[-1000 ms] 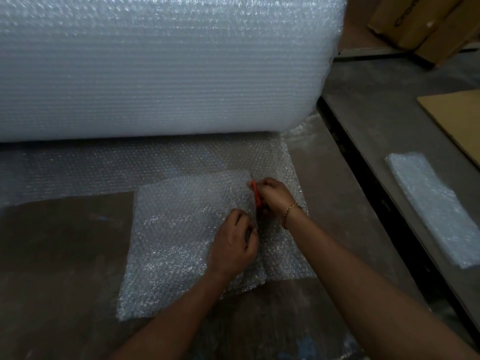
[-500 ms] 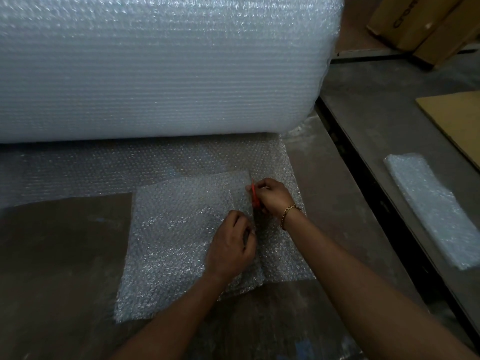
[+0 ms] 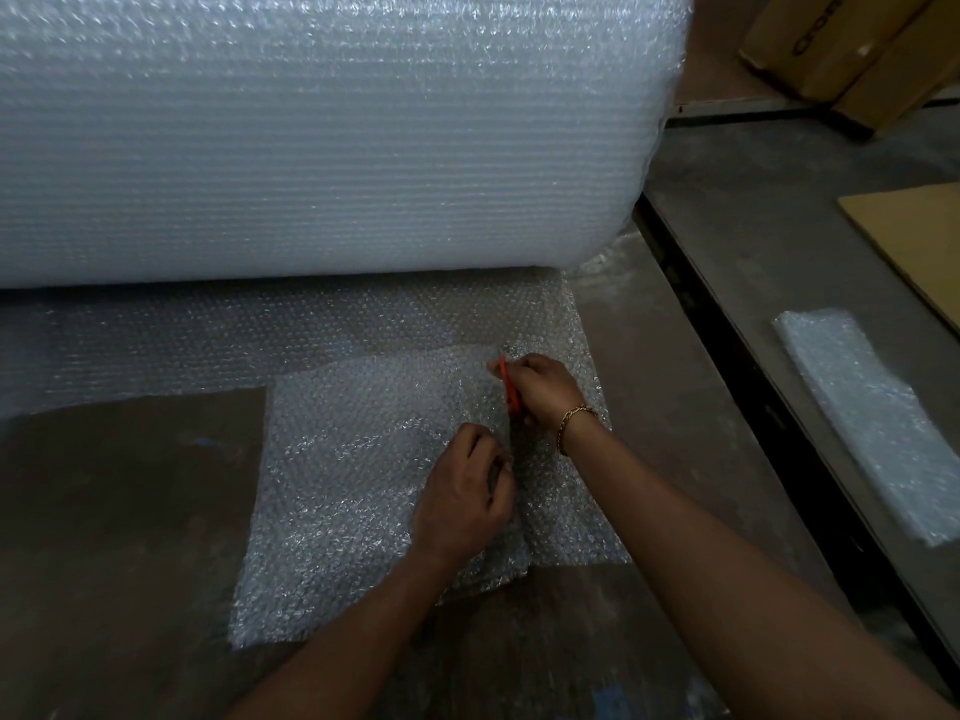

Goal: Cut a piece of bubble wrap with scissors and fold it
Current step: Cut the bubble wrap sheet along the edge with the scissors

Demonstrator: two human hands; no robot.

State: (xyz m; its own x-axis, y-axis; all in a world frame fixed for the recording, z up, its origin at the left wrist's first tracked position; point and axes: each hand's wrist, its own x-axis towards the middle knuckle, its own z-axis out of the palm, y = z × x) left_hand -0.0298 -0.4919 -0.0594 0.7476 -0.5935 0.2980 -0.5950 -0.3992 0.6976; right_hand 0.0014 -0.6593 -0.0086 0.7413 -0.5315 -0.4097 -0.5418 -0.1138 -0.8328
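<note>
A huge roll of bubble wrap (image 3: 322,137) lies across the back of the table, its loose sheet (image 3: 208,345) spread toward me. A partly cut piece of bubble wrap (image 3: 353,485) lies in front. My right hand (image 3: 545,389) grips orange-handled scissors (image 3: 510,389) at the far end of the cut; the blades are hidden in the wrap. Just nearer to me, my left hand (image 3: 465,498) pinches the cut edge of the piece, fingers curled.
The brown table top (image 3: 119,511) shows at the left and front. On a grey surface to the right lies a folded bubble wrap piece (image 3: 872,423) and a cardboard sheet (image 3: 914,241). Cardboard boxes (image 3: 857,49) stand at the back right. A dark gap (image 3: 727,356) separates the surfaces.
My right hand with the scissors has moved a little farther along the cut toward the roll. My left hand has kept its hold on the edge.
</note>
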